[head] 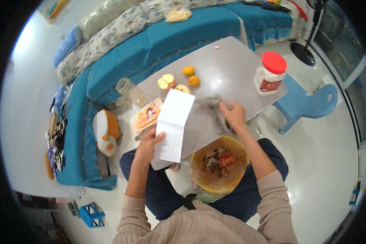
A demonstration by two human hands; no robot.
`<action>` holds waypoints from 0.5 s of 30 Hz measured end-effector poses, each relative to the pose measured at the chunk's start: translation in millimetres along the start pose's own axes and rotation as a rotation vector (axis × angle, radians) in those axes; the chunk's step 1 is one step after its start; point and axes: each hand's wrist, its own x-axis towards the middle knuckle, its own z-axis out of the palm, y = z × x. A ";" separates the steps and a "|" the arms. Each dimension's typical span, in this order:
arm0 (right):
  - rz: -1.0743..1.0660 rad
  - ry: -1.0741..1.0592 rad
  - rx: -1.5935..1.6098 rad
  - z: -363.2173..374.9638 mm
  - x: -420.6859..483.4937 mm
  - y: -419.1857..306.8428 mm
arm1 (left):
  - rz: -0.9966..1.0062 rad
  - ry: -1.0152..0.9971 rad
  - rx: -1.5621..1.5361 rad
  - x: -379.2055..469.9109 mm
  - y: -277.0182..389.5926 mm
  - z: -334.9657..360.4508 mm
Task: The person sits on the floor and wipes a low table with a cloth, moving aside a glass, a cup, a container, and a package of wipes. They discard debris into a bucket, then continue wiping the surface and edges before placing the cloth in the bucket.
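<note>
My left hand (148,145) grips a folded sheet of white paper (174,122) by its lower left edge, thumb on top. The paper bears faint handwriting and a crease across its middle. On the low grey table (198,128), my right hand (234,115) holds a grey cloth (218,113), blurred by motion, against the tabletop near the front edge. A yellow waste bin (198,174) stands between my knees, just below that edge. Inside it lie a red packet (226,160) and mixed rubbish. Beneath the paper's left side is an orange-labelled package (146,117).
Apple halves (166,81) and two small oranges (188,71) lie behind the paper. A glass jar (131,91) is at the table's left. A red-lidded plastic jar (270,74) stands at the right, beside a blue plastic chair (311,99). A teal-covered sofa (170,39) runs behind.
</note>
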 end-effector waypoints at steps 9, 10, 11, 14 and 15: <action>-0.240 0.284 -0.051 5.6 18.6 12.7 | -0.013 0.044 0.517 -27.2 -42.2 -42.5; -0.271 0.246 -0.114 8.0 17.2 9.6 | 0.029 0.102 0.670 -19.0 -47.7 -51.2; -0.301 0.211 -0.178 10.9 15.8 6.7 | 0.071 0.195 0.800 -16.6 -51.8 -63.7; -0.359 0.157 -0.339 13.5 17.9 13.3 | 0.160 0.367 1.060 -4.7 -38.2 -51.2; -0.344 0.124 -0.413 15.0 15.1 10.8 | 0.201 0.386 1.110 -2.4 -44.3 -56.0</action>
